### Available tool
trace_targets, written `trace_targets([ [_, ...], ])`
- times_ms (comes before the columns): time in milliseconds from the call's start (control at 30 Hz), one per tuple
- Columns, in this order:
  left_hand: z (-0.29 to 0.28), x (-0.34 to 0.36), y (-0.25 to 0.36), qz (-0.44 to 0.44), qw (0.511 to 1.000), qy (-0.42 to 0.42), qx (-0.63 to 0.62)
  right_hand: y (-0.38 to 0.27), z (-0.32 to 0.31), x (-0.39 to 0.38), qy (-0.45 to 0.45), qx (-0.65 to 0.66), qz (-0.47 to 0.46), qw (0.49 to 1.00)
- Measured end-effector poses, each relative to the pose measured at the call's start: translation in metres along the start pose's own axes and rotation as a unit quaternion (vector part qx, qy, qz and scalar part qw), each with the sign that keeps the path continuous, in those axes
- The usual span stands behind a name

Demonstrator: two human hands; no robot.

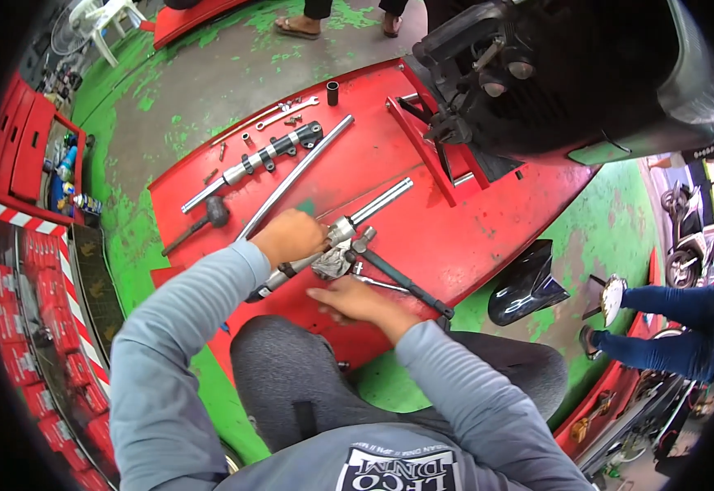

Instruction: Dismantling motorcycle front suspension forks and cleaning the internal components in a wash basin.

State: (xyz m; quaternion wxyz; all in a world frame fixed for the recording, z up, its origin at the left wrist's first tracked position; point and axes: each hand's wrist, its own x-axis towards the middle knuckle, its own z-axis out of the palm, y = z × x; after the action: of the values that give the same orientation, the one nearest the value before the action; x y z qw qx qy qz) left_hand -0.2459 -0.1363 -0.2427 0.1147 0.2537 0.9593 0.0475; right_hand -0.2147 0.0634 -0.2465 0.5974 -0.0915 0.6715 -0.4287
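Observation:
My left hand [290, 240] is closed around a silver-and-black fork leg [377, 202] near its collar; the leg lies diagonally on the red bench [463, 233]. My right hand [345, 300] is just below it, index finger extended, holding nothing visible. Beside them are a crumpled rag [332, 263], a hammer [398, 278] with a dark handle and a chrome wrench [386, 284]. A second fork leg [259, 159], a long chrome tube [295, 172] and a rubber mallet [214, 213] lie beyond my left hand, with spanners [283, 114], a black socket [332, 92] and small parts along the far edge.
A dark scooter body [586, 65] overhangs the bench's right side. A glossy black panel [521, 286] lies on the green floor. Red tool cabinets [29, 147] stand left. People's legs [668, 307] show at right, other feet [300, 29] at the top, beside a white plastic chair [99, 24].

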Motion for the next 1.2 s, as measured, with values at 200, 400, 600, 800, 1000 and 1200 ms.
trace_targets([
  [200, 0.009, -0.024, -0.007, -0.043, 0.998, 0.028, -0.033, 0.042, -0.041, -0.004, 0.230, -0.306, -0.045, 0.923],
  [400, 0.011, -0.060, -0.023, -0.100, 0.992, 0.050, -0.054, 0.041, -0.003, 0.051, 0.380, -0.480, -0.247, 0.751],
  [600, 0.026, -0.082, -0.038, -0.125, 0.983, 0.098, -0.097, 0.057, -0.005, 0.091, 0.365, -0.533, -0.286, 0.707],
  [800, 0.036, -0.089, -0.038, -0.172, 0.975, 0.093, -0.104, 0.032, -0.017, 0.051, 0.479, -0.149, -0.322, 0.803],
  [1000, 0.042, -0.068, -0.023, -0.137, 0.986, 0.083, -0.055, 0.032, -0.065, 0.012, 0.459, 0.103, -0.253, 0.846],
  [1200, 0.049, -0.031, -0.006, -0.100, 0.994, 0.035, -0.021, 0.014, -0.111, -0.021, 0.445, -0.041, -0.308, 0.840],
])
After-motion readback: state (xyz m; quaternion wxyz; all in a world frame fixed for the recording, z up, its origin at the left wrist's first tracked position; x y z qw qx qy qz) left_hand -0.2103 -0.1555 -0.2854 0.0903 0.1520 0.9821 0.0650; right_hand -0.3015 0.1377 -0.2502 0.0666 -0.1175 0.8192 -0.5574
